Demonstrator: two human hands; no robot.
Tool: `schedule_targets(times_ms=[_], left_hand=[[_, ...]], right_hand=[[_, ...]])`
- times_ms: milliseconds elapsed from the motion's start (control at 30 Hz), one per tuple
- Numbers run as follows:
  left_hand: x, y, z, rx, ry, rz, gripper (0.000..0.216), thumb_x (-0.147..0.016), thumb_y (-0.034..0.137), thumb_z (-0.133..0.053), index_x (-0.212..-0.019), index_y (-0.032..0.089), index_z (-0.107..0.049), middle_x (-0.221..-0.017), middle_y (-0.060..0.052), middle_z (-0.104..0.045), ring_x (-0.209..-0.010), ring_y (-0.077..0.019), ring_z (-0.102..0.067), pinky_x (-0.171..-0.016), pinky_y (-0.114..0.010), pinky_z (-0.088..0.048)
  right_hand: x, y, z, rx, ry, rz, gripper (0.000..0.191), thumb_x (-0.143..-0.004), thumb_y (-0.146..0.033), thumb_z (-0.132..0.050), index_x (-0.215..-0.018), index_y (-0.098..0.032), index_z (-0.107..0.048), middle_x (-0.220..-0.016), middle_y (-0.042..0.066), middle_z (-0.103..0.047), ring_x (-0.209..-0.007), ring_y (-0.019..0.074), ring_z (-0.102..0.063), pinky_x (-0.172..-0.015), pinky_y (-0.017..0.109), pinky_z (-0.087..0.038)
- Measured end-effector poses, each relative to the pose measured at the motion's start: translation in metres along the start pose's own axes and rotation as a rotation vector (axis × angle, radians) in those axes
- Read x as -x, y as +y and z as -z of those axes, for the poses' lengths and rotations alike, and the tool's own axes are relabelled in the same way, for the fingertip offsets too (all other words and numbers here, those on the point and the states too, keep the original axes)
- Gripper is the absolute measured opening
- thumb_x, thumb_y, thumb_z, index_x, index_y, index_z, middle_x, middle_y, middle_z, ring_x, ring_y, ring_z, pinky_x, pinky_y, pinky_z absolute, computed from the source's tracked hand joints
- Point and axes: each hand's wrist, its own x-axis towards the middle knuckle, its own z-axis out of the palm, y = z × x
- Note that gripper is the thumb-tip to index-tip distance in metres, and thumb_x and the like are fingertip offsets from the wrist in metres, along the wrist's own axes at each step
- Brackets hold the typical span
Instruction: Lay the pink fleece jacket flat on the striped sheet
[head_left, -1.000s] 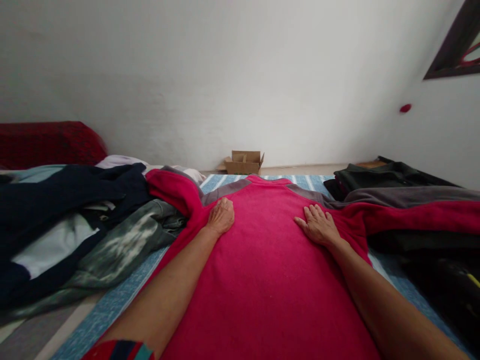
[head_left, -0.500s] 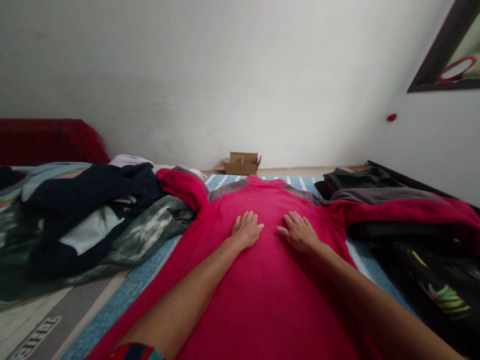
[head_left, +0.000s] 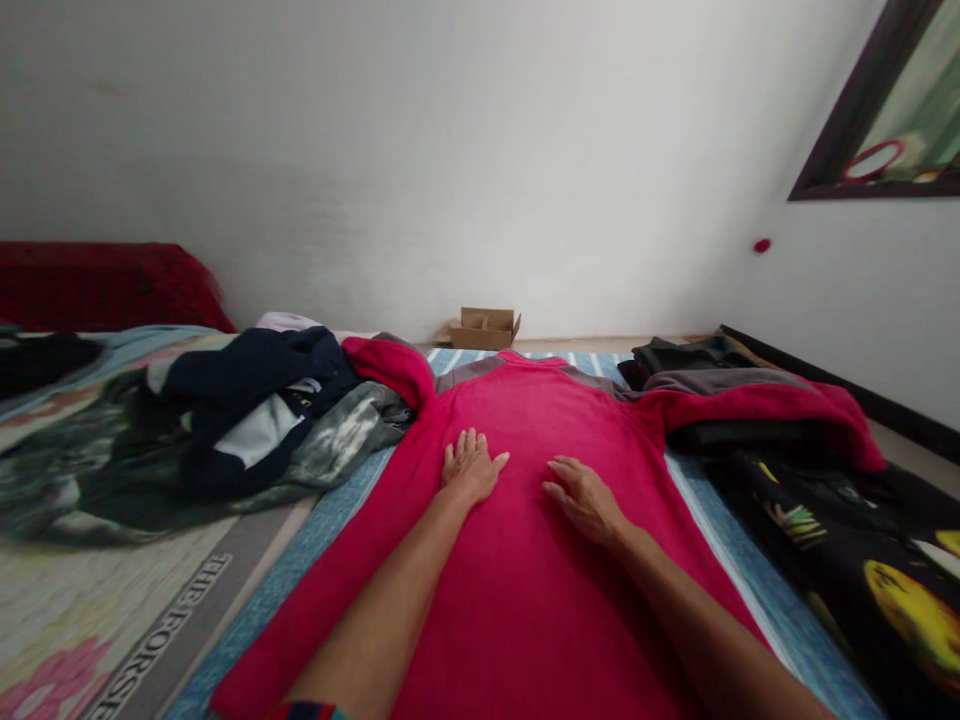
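- Two bare hands of mine: the left hand [head_left: 471,470] lies on the fleece, fingers slightly spread, thumb out; the right hand [head_left: 585,500] has its fingers bent and loosely apart, pinching nothing, though I cannot tell whether every fingertip touches.
- One pink fleece top [head_left: 517,610], laid out along the middle of the blue-and-white cloth [head_left: 262,590], its collar close to the far edge, its body running toward me.
- Two sleeves: one bends over the cloth's left edge, against the clothes there; the other crosses the right side, over dark garments I cannot count.
- Two garments in a heap past the left edge: one navy-and-white [head_left: 247,365], one grey-green mottled [head_left: 337,440].
- One black garment with yellow print [head_left: 832,520] at the right edge.
- One open cardboard box [head_left: 484,332] beyond the far edge, near the wall [head_left: 465,150].
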Motion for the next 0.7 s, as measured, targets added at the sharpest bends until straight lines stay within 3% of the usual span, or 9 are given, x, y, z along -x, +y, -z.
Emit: schedule_targets(times_ms=[200,433,700], left_hand=[[0.004,-0.002,-0.003,0.030,0.037,-0.022,0.072,-0.088,0.057,-0.022,-0.141,0.008,-0.028,-0.150,-0.012,-0.019,-0.139,-0.0253,-0.013,-0.110,-0.048,-0.016],[0.005,-0.004,-0.008,0.055,0.118,-0.049,0.069,-0.088,0.057,-0.024,-0.139,0.012,-0.035,-0.148,-0.014,-0.026,-0.137,-0.0267,-0.018,-0.109,-0.049,-0.017],[0.002,-0.003,-0.011,0.062,0.135,-0.042,0.069,-0.087,0.058,-0.025,-0.137,0.013,-0.036,-0.147,-0.014,-0.028,-0.137,-0.0274,-0.020,-0.108,-0.050,-0.019]], right_hand=[[0.016,-0.014,-0.021,-0.036,0.074,0.006,0.024,-0.083,-0.021,-0.051,-0.099,-0.021,-0.069,-0.112,0.007,-0.064,-0.106,0.0189,-0.057,-0.093,0.031,-0.041],[0.015,-0.019,-0.021,0.099,0.069,-0.020,0.022,-0.085,-0.024,-0.051,-0.091,-0.024,-0.073,-0.111,0.005,-0.065,-0.103,0.0169,-0.058,-0.091,0.026,-0.041],[0.008,-0.035,-0.020,0.217,0.042,-0.121,0.026,-0.084,-0.016,-0.047,-0.079,-0.021,-0.073,-0.094,0.005,-0.069,-0.090,0.0159,-0.060,-0.080,0.022,-0.042]])
